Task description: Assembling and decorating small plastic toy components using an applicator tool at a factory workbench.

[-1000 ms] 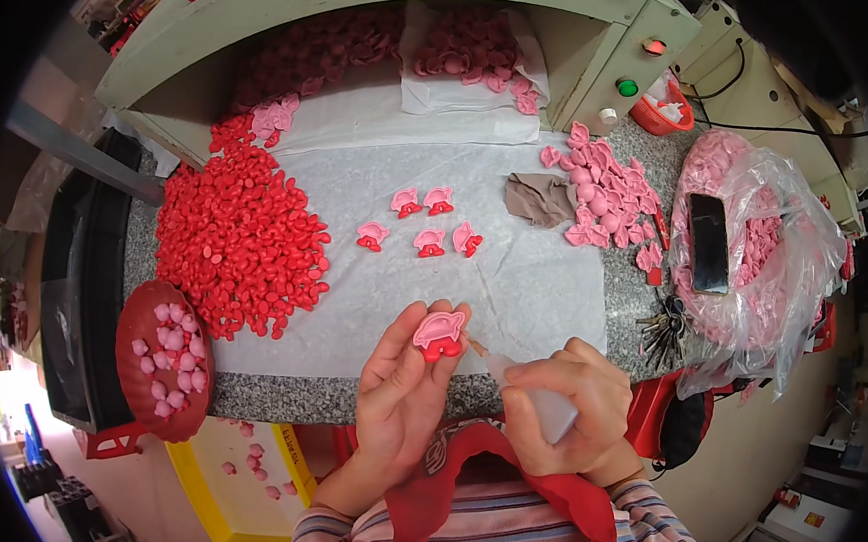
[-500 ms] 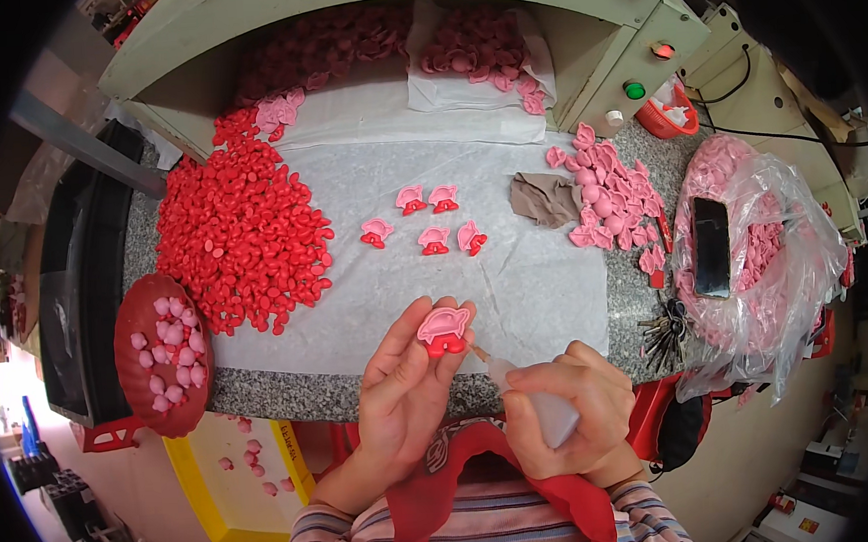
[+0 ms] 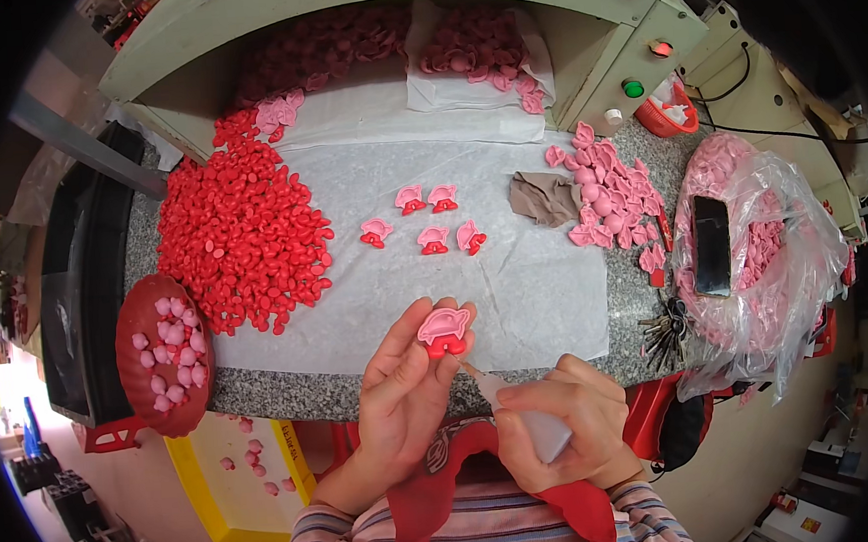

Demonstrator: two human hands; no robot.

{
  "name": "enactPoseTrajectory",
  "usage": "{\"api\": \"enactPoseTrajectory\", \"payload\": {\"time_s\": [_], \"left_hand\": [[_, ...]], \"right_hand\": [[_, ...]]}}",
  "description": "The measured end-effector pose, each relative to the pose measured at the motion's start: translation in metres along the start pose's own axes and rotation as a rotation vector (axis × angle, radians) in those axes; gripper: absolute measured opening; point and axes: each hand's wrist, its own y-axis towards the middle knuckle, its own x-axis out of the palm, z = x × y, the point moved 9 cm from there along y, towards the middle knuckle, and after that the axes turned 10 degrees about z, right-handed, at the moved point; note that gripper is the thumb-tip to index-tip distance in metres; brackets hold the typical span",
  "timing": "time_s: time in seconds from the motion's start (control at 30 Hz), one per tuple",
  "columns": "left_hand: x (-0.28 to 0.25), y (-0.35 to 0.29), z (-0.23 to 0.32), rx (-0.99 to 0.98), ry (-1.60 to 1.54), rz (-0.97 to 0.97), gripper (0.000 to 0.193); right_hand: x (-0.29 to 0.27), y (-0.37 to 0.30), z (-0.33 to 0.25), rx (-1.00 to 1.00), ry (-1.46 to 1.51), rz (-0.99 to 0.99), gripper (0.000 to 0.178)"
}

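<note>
My left hand (image 3: 397,397) pinches a small toy part (image 3: 445,328) between thumb and fingers: a hollow pink shell above two red feet. My right hand (image 3: 582,416) is wrapped round a translucent squeeze bottle (image 3: 546,433), whose thin nozzle points up and left toward the red feet. The tip is just below and right of the part; I cannot tell if it touches. Beyond my hands, several like pink-and-red parts (image 3: 433,239) stand on the white sheet (image 3: 376,304).
Left lies a large heap of red feet (image 3: 243,233), with a red bowl (image 3: 137,379) of pink pieces before it. At right are pink shells (image 3: 603,196), a grey cloth (image 3: 544,200), keys (image 3: 665,336) and a phone (image 3: 711,246) on a plastic bag. A green machine (image 3: 581,73) spans the back.
My right hand has shifted slightly left with the squeeze bottle, and its nozzle tip sits a little lower and further left. My left hand and the toy part have hardly moved.
</note>
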Motion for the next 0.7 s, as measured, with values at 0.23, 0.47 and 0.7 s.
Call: {"api": "enactPoseTrajectory", "payload": {"time_s": [0.23,0.47,0.7], "left_hand": [[0.002,0.002,-0.001,0.007,0.004,-0.04,0.04],[-0.017,0.007,-0.001,-0.036,-0.147,0.076,0.05],[-0.009,0.016,-0.019,-0.103,-0.188,0.025,0.048]], "right_hand": [[-0.003,0.002,0.001,0.009,-0.023,0.023,0.024],[-0.026,-0.015,0.05,0.384,0.131,0.178,0.036],[-0.072,-0.097,0.218,0.969,0.34,0.474,0.026]]}}
